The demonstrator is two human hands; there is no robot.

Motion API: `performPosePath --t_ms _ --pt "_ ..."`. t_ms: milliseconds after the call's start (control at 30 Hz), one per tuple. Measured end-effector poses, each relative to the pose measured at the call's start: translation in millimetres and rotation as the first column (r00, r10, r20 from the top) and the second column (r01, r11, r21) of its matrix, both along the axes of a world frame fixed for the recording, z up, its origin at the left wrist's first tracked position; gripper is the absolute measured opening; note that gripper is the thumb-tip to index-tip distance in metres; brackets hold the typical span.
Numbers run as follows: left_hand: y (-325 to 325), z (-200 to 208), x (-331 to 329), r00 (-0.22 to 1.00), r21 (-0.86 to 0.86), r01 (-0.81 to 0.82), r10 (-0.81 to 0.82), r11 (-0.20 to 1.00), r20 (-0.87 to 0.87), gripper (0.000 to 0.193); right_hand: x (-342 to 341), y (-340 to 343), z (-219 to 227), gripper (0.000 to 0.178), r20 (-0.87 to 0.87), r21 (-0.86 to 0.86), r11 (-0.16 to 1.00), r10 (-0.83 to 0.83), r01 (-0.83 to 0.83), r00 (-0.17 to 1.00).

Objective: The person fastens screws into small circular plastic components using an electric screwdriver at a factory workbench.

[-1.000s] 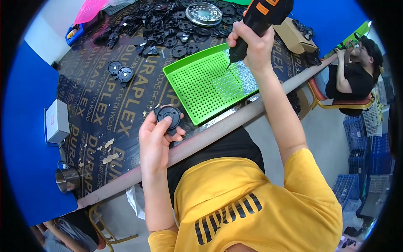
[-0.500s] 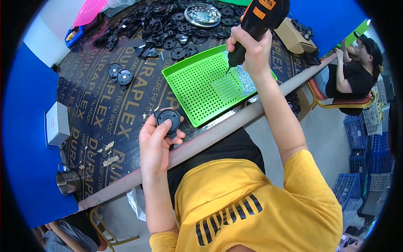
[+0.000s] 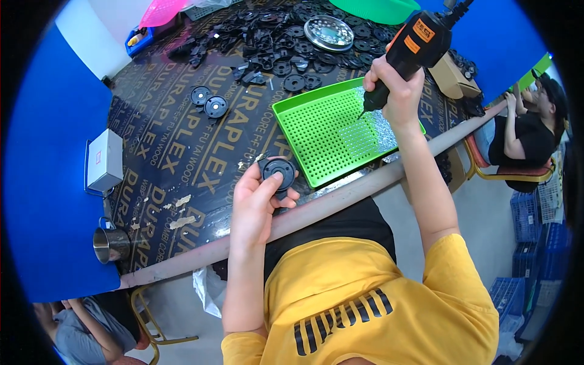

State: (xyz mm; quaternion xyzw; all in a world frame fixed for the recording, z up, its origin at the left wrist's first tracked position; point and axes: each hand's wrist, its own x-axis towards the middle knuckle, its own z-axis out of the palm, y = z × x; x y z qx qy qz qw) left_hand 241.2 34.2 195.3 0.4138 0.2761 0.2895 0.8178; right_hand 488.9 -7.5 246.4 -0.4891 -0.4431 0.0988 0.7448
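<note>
Shifted rightward in view with the table, a round black part is gripped by the left hand, thumb on its face, underside hidden. It is held just beside a green tray, to the near left of a black power driver grasped slantwise over the tray by the right hand; whether the tip touches cannot be told. Beyond, heaped black parts are hardly distinguished.

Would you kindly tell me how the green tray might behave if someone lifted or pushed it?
The green tray looks like thin moulded plastic, so it is probably light and slightly flexible. With small silvery pieces crowded toward its right end, it may lift unevenly, and they could slide if it tilts.
</note>
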Motion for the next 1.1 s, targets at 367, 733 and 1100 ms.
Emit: performPosePath --t_ms 367,733,1100 --pt "0.3 -1.9 0.0 0.999 0.009 -0.018 0.018 1.000 -0.032 0.023 -11.4 -0.9 29.0 0.008 -0.071 0.212 0.963 0.185 -0.166 0.980" --pt "2.3 -2.7 0.2 1.000 -0.020 0.012 -0.012 1.000 -0.009 0.015 -85.5 10.2 38.8 0.019 -0.011 0.151 0.820 0.560 -0.552 0.829" --pt "3.6 -4.6 -1.4 1.000 -0.034 0.024 -0.024 0.999 0.011 0.014 -123.8 23.2 28.0 0.005 -0.080 0.275 0.832 0.520 -0.482 0.851"
